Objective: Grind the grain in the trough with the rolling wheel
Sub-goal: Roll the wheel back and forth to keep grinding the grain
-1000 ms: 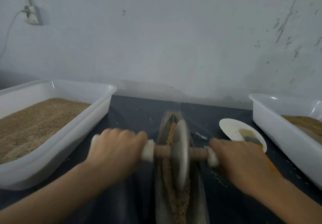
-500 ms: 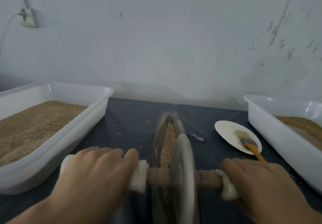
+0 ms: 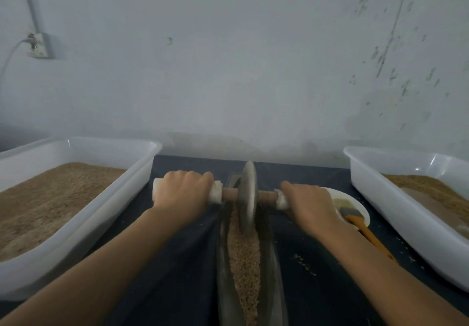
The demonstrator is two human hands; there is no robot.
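near the bench's far edge, left hand (image 3: 183,193) and right hand (image 3: 310,206) curl tight around the axle (image 3: 266,195) of the wheel (image 3: 248,196), standing in the grain-filled trough (image 3: 223,262).

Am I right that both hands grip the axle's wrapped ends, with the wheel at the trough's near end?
Not quite. In the head view the left hand and right hand do grip the wrapped ends, but the wheel sits at the far end of the trough, by the wall.

I see a dark-covered table (image 3: 177,262) — trough (image 3: 272,254) at the middle, white tubs (image 3: 121,193) (image 3: 396,214) at its left and right edges, a plate (image 3: 352,198) near the right one, spilled grains (image 3: 304,264) between.
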